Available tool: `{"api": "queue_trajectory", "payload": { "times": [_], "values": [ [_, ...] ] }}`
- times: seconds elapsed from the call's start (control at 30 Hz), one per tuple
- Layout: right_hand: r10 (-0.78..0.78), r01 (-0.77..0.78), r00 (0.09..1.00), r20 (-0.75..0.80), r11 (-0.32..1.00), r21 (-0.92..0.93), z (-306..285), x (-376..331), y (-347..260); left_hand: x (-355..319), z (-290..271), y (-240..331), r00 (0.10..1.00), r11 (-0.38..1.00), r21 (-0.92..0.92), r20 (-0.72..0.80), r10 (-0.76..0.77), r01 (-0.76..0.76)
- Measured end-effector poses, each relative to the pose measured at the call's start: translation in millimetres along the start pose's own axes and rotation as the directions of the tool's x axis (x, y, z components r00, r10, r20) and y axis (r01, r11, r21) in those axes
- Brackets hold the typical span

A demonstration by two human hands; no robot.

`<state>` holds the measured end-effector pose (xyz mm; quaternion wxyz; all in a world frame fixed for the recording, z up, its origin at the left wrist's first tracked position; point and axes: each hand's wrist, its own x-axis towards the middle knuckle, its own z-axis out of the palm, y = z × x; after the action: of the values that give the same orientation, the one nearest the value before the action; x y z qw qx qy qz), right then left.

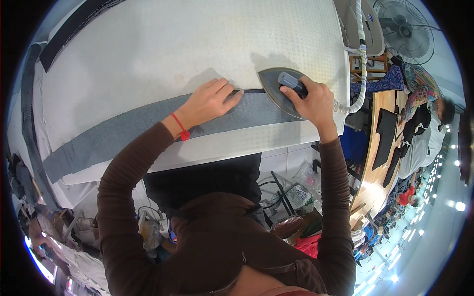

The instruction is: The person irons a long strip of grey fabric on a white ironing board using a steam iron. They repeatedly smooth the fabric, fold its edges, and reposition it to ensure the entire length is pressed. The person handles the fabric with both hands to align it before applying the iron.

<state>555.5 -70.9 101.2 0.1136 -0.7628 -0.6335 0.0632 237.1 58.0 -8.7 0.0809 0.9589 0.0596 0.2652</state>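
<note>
A long strip of grey-blue fabric (133, 116) lies across the near part of the white padded ironing table (187, 39). Its far edge shows a narrow dark band near the iron. My right hand (314, 98) is wrapped round the handle of a steam iron (279, 89), whose soleplate rests on the strip's right part, tip toward the far left. To the left of the iron, my left hand (211, 102) presses on the strip's far edge. Its thumb and fingertips pinch together at that edge; the fold between them is partly hidden.
A wrapped hose (363, 74) runs from the iron up the table's right side. Dark fabric strips (74, 29) lie at the far left. On the right stand a fan (405, 29) and a wooden table (370, 172) with black cut pieces (385, 135), where another person (424, 89) works.
</note>
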Motion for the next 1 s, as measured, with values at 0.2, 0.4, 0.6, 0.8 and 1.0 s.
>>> {"api": "queue_trajectory", "payload": {
  "times": [0.2, 0.4, 0.6, 0.8, 1.0],
  "values": [
    [0.091, -0.091, 0.996, 0.011, 0.996, 0.014, -11.6, 6.1, 31.4, 1.2, -1.7, 1.6, 0.998, 0.998, -0.038, 0.003, -0.059, 0.059],
    [0.195, -0.196, 0.98, 0.039, 0.981, 0.006, -19.1, 16.7, 56.4, 20.1, 12.3, 18.8, 0.986, 0.981, -0.138, -0.073, -0.149, 0.138],
    [0.131, -0.138, 0.989, 0.062, 0.984, 0.116, -23.8, 9.6, 44.0, 31.6, 24.5, 24.3, 0.987, 0.98, -0.16, -0.089, -0.136, 0.12],
    [0.056, -0.059, 0.998, 0.027, 0.986, 0.158, -19.5, -4.5, 20.2, 32.2, 24.1, 25.2, 0.99, 0.985, -0.129, -0.072, -0.125, 0.115],
    [0.061, -0.063, 0.998, 0.026, 0.993, 0.098, -9.2, -9.4, 8.0, 34.6, 24.6, 29.4, 0.988, 0.988, -0.07, -0.062, -0.144, 0.14]
  ]
}}
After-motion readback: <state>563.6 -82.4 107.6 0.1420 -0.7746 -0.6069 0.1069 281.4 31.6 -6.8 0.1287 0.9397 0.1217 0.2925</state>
